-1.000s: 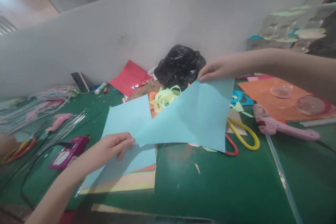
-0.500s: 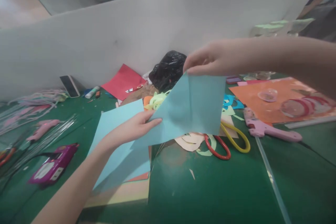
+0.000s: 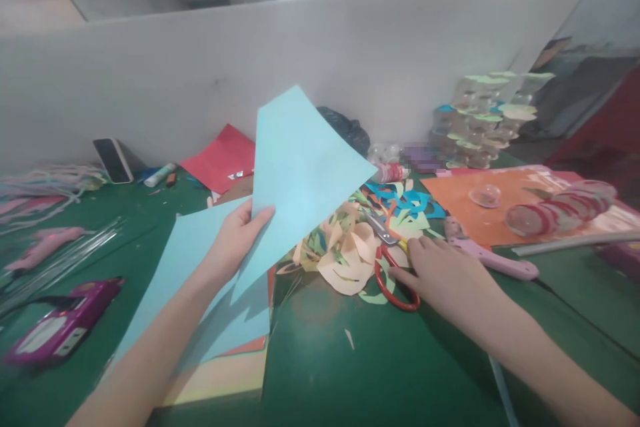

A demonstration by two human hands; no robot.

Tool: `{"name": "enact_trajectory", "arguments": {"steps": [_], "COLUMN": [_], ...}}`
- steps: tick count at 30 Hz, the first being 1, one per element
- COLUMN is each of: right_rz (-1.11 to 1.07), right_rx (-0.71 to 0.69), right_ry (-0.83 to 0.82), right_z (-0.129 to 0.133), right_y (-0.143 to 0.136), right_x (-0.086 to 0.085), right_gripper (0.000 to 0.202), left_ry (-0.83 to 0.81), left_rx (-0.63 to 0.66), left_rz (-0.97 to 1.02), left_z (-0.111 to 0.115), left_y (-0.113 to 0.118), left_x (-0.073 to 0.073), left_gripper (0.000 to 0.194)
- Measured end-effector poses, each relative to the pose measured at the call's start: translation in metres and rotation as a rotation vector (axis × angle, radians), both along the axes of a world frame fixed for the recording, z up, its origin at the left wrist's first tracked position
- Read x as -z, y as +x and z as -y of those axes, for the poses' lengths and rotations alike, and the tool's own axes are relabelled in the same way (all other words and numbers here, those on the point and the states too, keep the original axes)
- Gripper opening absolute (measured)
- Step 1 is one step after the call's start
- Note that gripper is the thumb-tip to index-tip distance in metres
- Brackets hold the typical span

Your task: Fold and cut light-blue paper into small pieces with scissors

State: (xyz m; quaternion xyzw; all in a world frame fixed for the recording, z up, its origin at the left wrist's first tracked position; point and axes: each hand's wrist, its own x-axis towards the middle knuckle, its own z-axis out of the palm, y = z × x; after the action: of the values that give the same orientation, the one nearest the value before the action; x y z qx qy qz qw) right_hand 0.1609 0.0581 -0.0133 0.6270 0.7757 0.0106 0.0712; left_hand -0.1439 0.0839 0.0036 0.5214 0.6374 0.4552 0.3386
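My left hand [image 3: 245, 233] pinches a light blue paper sheet [image 3: 305, 167] by its lower left edge, thumb in front. The sheet stands up at a tilt above the table. Beneath that hand lies another light blue sheet [image 3: 165, 260] on a stack of coloured paper [image 3: 240, 373]. My right hand [image 3: 445, 273] is closed over the yellow handle of a pair of scissors [image 3: 384, 233], hiding most of that handle. The red handle shows beside my thumb. The scissors' blades rest, slightly apart, on paper scraps [image 3: 345, 273].
Pink glue guns [image 3: 495, 257] lie at right and left, with a purple device [image 3: 65, 320] at the left. At the back are a phone [image 3: 113, 160], red paper [image 3: 220, 160] and a black bag [image 3: 345, 127]. Orange paper [image 3: 450, 197] bears a striped bottle [image 3: 560, 210].
My right hand has let go of the blue sheet's top and come down to the scissors. My left hand now holds the sheet alone, tilted upward. The view has shifted slightly.
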Motion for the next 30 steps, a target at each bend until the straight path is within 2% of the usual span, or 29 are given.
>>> {"name": "enact_trajectory", "arguments": {"steps": [6, 11, 14, 21, 25, 28, 30], "right_rz": [-0.055, -0.164, -0.229, -0.310, -0.489, -0.627, -0.692], "right_rx": [0.035, 0.043, 0.046, 0.104, 0.090, 0.073, 0.074], "right_ry": [0.093, 0.133, 0.171, 0.285, 0.405, 0.504, 0.547], "right_z": [-0.004, -0.007, -0.011, -0.020, -0.025, -0.035, -0.047], "right_y": [0.000, 0.006, 0.010, 0.014, 0.020, 0.019, 0.016], "right_x": [0.017, 0.034, 0.036, 0.023, 0.014, 0.000, -0.013], "right_gripper": [0.028, 0.021, 0.018, 0.036, 0.052, 0.057, 0.053], "left_ry": [-0.019, 0.022, 0.055, 0.137, 0.194, 0.233, 0.255], "left_rx": [0.014, 0.011, 0.017, -0.021, -0.077, -0.121, -0.150], "left_rz": [0.027, 0.058, 0.064, 0.080, 0.165, 0.247, 0.291], "left_z": [0.013, 0.008, 0.005, 0.004, 0.002, 0.000, -0.001], "left_y": [0.008, 0.007, 0.006, 0.004, -0.001, -0.003, -0.004], "left_x": [0.015, 0.025, 0.029, 0.029, 0.032, 0.035, 0.037], "left_gripper": [0.052, 0.052, 0.051, 0.049, 0.046, 0.045, 0.045]}}
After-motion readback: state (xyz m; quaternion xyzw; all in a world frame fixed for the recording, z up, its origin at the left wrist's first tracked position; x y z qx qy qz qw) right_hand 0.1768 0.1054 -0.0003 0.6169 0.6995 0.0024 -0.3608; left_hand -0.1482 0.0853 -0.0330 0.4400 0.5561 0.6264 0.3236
